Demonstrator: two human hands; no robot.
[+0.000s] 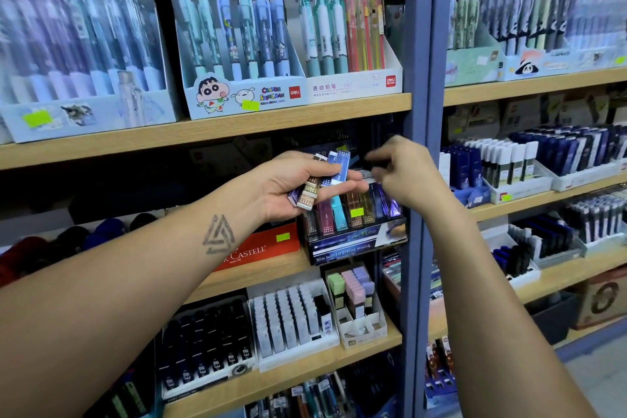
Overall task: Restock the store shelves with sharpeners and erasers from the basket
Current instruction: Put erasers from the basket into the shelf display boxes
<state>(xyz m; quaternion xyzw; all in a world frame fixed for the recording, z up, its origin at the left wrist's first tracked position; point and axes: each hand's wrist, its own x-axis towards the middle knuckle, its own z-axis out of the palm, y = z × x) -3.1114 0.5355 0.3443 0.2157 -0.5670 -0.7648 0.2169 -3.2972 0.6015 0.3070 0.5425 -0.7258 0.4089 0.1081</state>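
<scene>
Head view: both hands at the slim-eraser display box, mid shelf, just left of the blue upright.

Left hand (298, 185), palm up at centre, fingers curled round a bundle of slim erasers (327, 176) fanned toward 1 o'clock. Right hand (403, 173) at 3 o'clock of it, fingertips pinched together on something small and blurred; cannot identify. Display box (353, 241) sits directly below the hands at 6 o'clock, its right edge close against the blue upright (419, 146); shelf board (203, 132) overhangs at 12 o'clock, leaving a narrow gap. The box's upper rows are hidden behind the hands.
</scene>
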